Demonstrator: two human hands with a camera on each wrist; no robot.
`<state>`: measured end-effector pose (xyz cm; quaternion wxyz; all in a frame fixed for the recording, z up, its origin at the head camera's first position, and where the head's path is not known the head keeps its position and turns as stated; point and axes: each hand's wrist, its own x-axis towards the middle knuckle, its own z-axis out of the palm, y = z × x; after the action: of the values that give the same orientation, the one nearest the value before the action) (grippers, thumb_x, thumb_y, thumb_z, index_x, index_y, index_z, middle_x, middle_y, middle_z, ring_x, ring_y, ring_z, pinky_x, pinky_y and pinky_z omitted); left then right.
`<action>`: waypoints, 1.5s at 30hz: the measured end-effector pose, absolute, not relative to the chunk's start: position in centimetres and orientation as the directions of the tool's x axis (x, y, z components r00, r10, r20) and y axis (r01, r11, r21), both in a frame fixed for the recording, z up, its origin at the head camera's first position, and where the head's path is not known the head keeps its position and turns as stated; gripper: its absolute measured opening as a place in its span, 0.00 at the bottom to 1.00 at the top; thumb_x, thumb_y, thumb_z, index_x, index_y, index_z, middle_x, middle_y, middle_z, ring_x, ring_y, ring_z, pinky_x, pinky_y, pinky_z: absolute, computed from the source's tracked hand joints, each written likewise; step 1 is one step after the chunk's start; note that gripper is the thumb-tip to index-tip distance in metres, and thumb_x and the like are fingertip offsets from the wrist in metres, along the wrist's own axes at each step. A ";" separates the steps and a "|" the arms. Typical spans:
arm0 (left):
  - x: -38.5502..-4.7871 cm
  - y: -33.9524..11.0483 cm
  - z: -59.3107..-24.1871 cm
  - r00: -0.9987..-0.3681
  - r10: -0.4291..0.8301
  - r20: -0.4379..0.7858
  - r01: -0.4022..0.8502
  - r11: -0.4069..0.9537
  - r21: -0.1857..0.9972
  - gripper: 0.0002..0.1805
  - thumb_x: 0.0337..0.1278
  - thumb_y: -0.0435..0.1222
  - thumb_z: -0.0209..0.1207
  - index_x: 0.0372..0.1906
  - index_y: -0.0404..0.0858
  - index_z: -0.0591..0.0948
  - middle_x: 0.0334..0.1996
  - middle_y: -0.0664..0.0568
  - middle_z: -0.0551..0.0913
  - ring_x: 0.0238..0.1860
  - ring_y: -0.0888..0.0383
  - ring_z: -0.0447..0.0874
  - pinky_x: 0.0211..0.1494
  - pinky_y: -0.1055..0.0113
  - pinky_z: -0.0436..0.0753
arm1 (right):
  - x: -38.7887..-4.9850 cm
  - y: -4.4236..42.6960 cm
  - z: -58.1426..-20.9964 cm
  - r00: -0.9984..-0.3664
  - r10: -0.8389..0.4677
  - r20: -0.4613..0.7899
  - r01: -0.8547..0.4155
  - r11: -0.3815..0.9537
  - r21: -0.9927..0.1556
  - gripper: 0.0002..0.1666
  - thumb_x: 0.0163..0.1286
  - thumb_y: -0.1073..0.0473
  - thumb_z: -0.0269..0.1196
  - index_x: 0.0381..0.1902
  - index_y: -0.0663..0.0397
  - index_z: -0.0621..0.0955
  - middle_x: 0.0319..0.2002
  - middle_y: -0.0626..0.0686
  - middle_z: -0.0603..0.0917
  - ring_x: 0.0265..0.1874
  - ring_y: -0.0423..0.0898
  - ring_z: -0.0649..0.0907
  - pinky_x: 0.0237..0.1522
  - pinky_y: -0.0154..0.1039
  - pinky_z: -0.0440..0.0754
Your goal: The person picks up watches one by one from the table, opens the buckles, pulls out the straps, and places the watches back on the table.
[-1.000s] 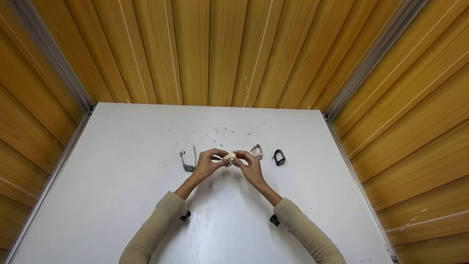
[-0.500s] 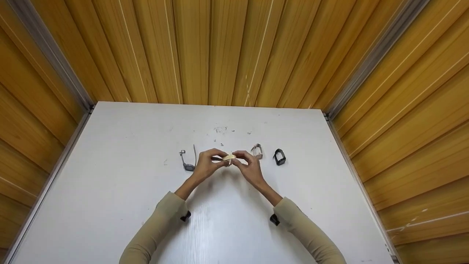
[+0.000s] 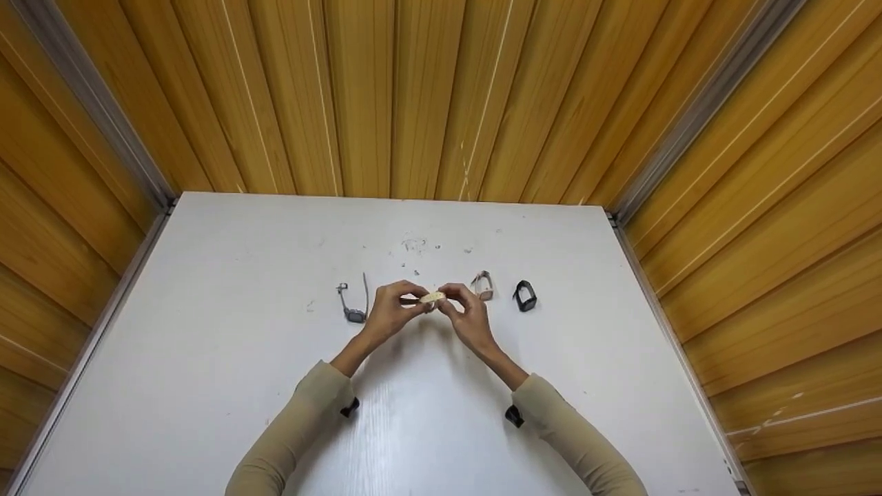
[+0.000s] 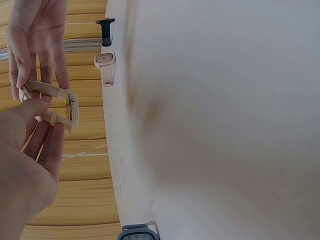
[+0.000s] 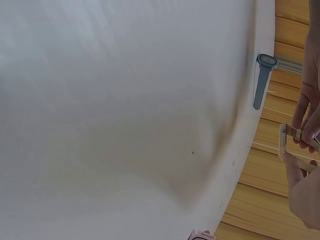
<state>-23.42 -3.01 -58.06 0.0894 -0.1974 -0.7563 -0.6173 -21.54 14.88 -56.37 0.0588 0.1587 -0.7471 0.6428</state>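
Observation:
A cream wristwatch (image 3: 433,297) is held up over the table between both hands. In the left wrist view the cream watch (image 4: 72,110) is seen side-on, its two strap halves bent toward each other. My left hand (image 3: 391,308) pinches the strap half that is lower in that view, thumb and fingers on either side. On the other strap half, my right hand (image 3: 470,315) pinches with thumb and fingertips; the same right hand (image 4: 40,45) enters from the top in the left wrist view. Fingers partly cover the strap ends, so whether they are joined I cannot tell.
On the white table (image 3: 241,331), a grey-blue watch (image 3: 355,315) lies unfastened left of the hands. To the right stand a pale pink watch (image 3: 484,286) and a black watch (image 3: 526,296), their straps looped. Wood-patterned walls (image 3: 413,103) border the back and sides.
The cream watch has tilted between the fingers, so its side shows flatter from the head view. Both hands stay nearly in place; the watches on the table have not moved.

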 end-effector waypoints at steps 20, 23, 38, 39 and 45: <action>-23.5 -3.6 -58.8 -0.904 0.173 0.391 0.422 0.212 0.881 0.08 0.51 0.23 0.72 0.38 0.32 0.89 0.37 0.41 0.89 0.41 0.44 0.90 0.48 0.60 0.91 | -22.2 14.8 -57.7 -0.954 -0.188 0.235 -0.256 0.096 -0.962 0.19 0.71 0.73 0.61 0.57 0.79 0.75 0.54 0.75 0.80 0.56 0.57 0.83 0.55 0.38 0.87; -23.4 -3.7 -58.9 -0.899 0.167 0.406 0.433 0.194 0.880 0.08 0.50 0.24 0.72 0.38 0.31 0.89 0.37 0.39 0.89 0.42 0.40 0.89 0.48 0.56 0.91 | -21.5 14.7 -56.4 -0.941 -0.204 0.270 -0.304 0.161 -0.939 0.17 0.69 0.73 0.64 0.54 0.77 0.79 0.53 0.73 0.83 0.55 0.64 0.83 0.52 0.36 0.88; -23.3 -3.8 -59.4 -0.912 0.181 0.369 0.402 0.202 0.893 0.08 0.51 0.23 0.72 0.37 0.33 0.90 0.36 0.43 0.90 0.42 0.47 0.89 0.47 0.68 0.90 | -20.3 14.4 -55.7 -0.917 -0.218 0.335 -0.376 0.185 -0.908 0.13 0.70 0.74 0.62 0.50 0.76 0.78 0.47 0.70 0.84 0.51 0.66 0.86 0.51 0.47 0.89; -23.3 -3.7 -59.4 -0.913 0.182 0.366 0.398 0.197 0.896 0.08 0.51 0.23 0.72 0.37 0.33 0.90 0.36 0.43 0.90 0.42 0.47 0.89 0.47 0.68 0.89 | -20.4 14.4 -55.7 -0.916 -0.218 0.336 -0.376 0.175 -0.910 0.13 0.70 0.74 0.62 0.50 0.76 0.78 0.47 0.71 0.83 0.51 0.67 0.85 0.51 0.48 0.89; -23.4 -3.5 -59.4 -0.915 0.169 0.367 0.395 0.179 0.901 0.08 0.49 0.22 0.72 0.37 0.33 0.90 0.35 0.41 0.90 0.41 0.44 0.89 0.47 0.65 0.90 | -20.5 14.4 -55.8 -0.917 -0.200 0.344 -0.375 0.147 -0.915 0.12 0.71 0.75 0.60 0.51 0.79 0.76 0.46 0.72 0.83 0.50 0.67 0.86 0.51 0.50 0.88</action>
<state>-23.42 -3.54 -59.38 0.0919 -0.1850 -0.7623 -0.6134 -20.47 14.44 -55.77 0.0700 0.1907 -0.7540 0.6247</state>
